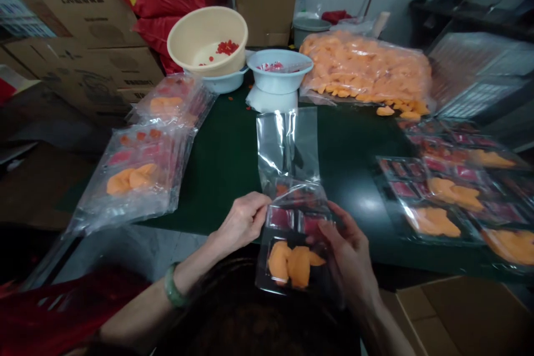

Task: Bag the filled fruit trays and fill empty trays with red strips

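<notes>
Nearest us, our left hand [242, 222] pinches a clear plastic bag [287, 144] at the top of a compartmented tray [281, 218] of orange slices. Our right hand [348, 250] grips the tray's right side, both hands close together above the green table [225, 178].

left hand [241, 222] — pinching, wrist bent | right hand [348, 253] — curled, gripping

Counted: hands 2 [242, 222] | held trays 1 [292, 261] | bangles 1 [175, 292] | beige basins 1 [207, 39] | blue bowls 2 [279, 80] | bulk bags 1 [362, 67] | tray stacks 2 [133, 172]
</notes>
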Available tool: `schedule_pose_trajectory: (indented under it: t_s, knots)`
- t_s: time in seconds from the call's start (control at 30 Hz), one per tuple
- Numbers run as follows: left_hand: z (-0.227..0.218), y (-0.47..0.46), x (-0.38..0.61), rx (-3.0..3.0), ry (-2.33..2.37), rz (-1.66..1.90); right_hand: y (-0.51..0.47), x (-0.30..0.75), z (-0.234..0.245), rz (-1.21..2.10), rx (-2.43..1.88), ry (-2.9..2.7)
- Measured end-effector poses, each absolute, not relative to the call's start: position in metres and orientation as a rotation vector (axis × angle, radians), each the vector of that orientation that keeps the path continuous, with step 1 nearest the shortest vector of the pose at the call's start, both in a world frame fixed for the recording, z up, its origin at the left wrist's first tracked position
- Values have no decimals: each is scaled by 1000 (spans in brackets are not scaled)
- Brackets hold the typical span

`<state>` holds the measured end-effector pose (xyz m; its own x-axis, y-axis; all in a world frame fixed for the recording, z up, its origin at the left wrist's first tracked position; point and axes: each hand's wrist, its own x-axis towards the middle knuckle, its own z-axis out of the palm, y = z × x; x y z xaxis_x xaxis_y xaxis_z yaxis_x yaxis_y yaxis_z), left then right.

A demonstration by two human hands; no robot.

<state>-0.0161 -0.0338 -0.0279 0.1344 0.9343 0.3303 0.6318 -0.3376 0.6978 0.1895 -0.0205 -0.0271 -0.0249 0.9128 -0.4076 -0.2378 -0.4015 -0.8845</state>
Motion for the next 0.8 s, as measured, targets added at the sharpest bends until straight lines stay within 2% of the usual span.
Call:
schedule_pose_trajectory:
  t_s: [0.1,0.2,0.27,0.4,0.5,0.6,0.8]
  knots:
    - [-27,-28,-35,2075,1545,986,-5,169,-35,1264,-1474,-1204]
    - [-27,-15,-49,2166,1607,900,14,158,-39,681,-1590,-1784]
    - [-28,-8,-53,2200,1633,842,19,161,-37,431,-1511,-2067]
    - [-28,-6,-51,2189,1638,819,14,186,-32,583,-1043,-2611]
    - [-24,-7,-50,2207,1594,815,15,198,-33,524,-821,-2737]
    - [-17,-5,-51,2262,1587,756,22,190,-37,457,-719,-2663]
    - [-2,-6,-59,2351,1665,528,22,152,-35,285,-784,-2602]
